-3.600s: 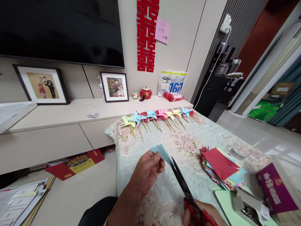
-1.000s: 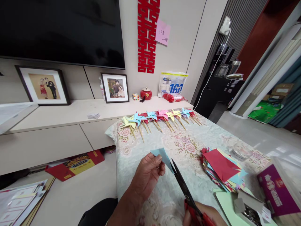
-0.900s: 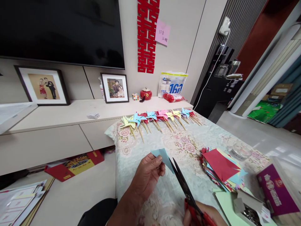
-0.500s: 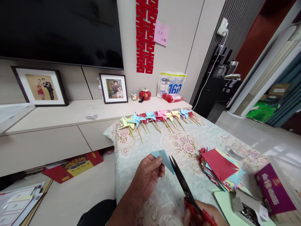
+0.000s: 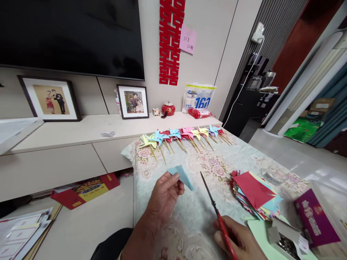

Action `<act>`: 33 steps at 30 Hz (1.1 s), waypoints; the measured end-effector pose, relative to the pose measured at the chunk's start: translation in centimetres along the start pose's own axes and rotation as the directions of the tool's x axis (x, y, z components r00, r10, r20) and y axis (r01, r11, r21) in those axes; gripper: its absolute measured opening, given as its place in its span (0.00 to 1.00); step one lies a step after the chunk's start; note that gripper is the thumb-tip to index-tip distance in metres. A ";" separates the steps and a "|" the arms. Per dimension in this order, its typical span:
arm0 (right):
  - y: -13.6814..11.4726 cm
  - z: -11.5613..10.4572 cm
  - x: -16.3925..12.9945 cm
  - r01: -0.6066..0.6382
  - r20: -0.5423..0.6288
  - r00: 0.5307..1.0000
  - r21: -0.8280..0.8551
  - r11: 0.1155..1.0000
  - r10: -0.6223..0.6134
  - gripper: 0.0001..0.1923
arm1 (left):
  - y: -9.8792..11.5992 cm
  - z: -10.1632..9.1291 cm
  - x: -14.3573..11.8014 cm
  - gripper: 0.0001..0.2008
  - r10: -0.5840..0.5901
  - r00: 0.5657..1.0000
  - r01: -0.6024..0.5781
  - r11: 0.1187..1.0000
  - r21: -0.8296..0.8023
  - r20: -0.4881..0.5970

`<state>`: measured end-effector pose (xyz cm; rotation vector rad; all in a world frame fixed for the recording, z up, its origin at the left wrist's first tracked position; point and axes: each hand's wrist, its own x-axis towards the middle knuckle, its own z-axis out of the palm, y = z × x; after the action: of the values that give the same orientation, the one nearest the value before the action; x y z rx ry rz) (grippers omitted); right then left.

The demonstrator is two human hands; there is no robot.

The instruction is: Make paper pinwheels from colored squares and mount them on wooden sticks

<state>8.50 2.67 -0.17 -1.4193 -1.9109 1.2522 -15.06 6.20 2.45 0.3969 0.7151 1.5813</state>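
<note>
One pair of scissors [image 5: 214,204], tips [image 5: 201,173] forward-left

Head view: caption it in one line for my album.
Left hand pinching blue paper, right hand holding red-handled scissors clear of it, paper pinwheels lying beyond on a floral cloth.

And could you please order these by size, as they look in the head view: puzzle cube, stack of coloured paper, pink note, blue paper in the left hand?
Stack of coloured paper
Blue paper and pink note: they look alike in size, and the blue paper is nearer, so unranked
Puzzle cube
</note>
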 end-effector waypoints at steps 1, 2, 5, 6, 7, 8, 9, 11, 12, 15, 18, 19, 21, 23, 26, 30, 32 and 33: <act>-0.3 -0.1 0.4 0.032 -0.001 0.999 -0.105 0.994 -0.033 0.20 | 0.3 0.0 0.1 0.16 0.016 0.999 -0.017 1.000 -0.019 -0.027; -0.8 -0.1 0.7 0.051 -0.006 0.999 -0.209 0.976 -0.054 0.16 | 0.7 -0.1 0.2 0.17 0.032 0.998 -0.034 0.999 -0.038 -0.052; -2.8 0.5 2.2 0.052 -0.010 0.998 -0.499 0.865 -0.066 0.06 | 1.2 -0.1 0.4 0.20 0.067 0.994 -0.073 0.995 -0.065 -0.083; -3.5 0.9 2.9 0.056 0.010 0.998 -0.565 0.823 -0.061 0.05 | 1.2 -0.1 0.3 0.20 0.075 0.994 -0.079 0.996 -0.052 -0.075; -4.3 1.4 3.6 0.053 0.021 0.998 -0.609 0.791 -0.051 0.05 | 1.2 -0.1 0.3 0.19 0.080 0.995 -0.082 0.996 -0.027 -0.061; -4.9 2.1 4.2 0.049 0.030 0.999 -0.631 0.775 -0.039 0.06 | 1.1 0.0 0.2 0.18 0.083 0.996 -0.083 0.997 0.005 -0.042; -5.5 2.8 4.8 0.043 0.025 0.999 -0.642 0.766 -0.036 0.08 | 1.0 0.0 0.1 0.17 0.081 0.997 -0.080 0.996 0.041 -0.020; -6.3 4.3 5.6 0.064 0.017 0.997 -0.636 0.769 -0.069 0.11 | 0.6 0.1 -0.1 0.16 0.057 0.998 -0.060 0.992 0.113 0.030; -6.6 4.9 5.8 0.101 0.023 0.994 -0.617 0.780 -0.111 0.13 | 0.5 0.1 -0.2 0.15 0.039 0.998 -0.046 0.988 0.146 0.051; -6.6 5.6 5.4 0.302 0.101 0.950 -0.525 0.796 -0.294 0.17 | 0.0 -0.1 -0.5 0.14 -0.033 0.994 0.007 0.972 0.236 0.106; -5.3 3.7 4.4 0.388 0.130 0.921 -0.390 0.835 -0.368 0.14 | -0.6 -0.2 -0.6 0.14 -0.094 0.984 0.041 0.946 0.322 0.152; -4.6 2.6 4.1 0.370 0.110 0.929 -0.334 0.867 -0.354 0.12 | -0.9 -0.1 -0.7 0.14 -0.115 0.980 0.050 0.933 0.355 0.165; -3.1 0.2 3.4 0.280 -0.017 0.958 -0.181 0.943 -0.288 0.13 | -1.6 0.2 -1.0 0.13 -0.163 0.968 0.067 0.903 0.425 0.192; -1.5 -1.9 2.8 0.203 -0.241 0.951 0.018 0.979 -0.193 0.16 | -2.6 0.6 -1.3 0.13 -0.232 0.945 0.087 0.858 0.505 0.231; -0.1 -3.5 2.0 0.184 -0.285 0.953 0.295 0.938 -0.098 0.22 | -4.7 0.9 -1.6 0.10 -0.330 0.899 0.083 0.773 0.629 0.287; 0.2 -3.6 1.6 0.132 -0.161 0.983 0.327 0.936 -0.083 0.20 | -7.3 0.4 -1.6 0.05 -0.321 0.890 -0.007 0.700 0.714 0.323; 0.2 -3.4 1.7 0.085 -0.107 0.993 0.319 0.944 -0.053 0.18 | -7.8 0.1 -1.6 0.05 -0.293 0.896 -0.037 0.700 0.713 0.334; 0.2 -3.3 1.8 0.066 -0.075 0.996 0.326 0.943 -0.044 0.17 | -7.8 0.1 -1.6 0.05 -0.284 0.898 -0.038 0.710 0.703 0.335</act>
<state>10.49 5.63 0.97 -1.2093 -1.5948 1.4013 -8.84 4.75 -2.28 1.1946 0.9585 0.9755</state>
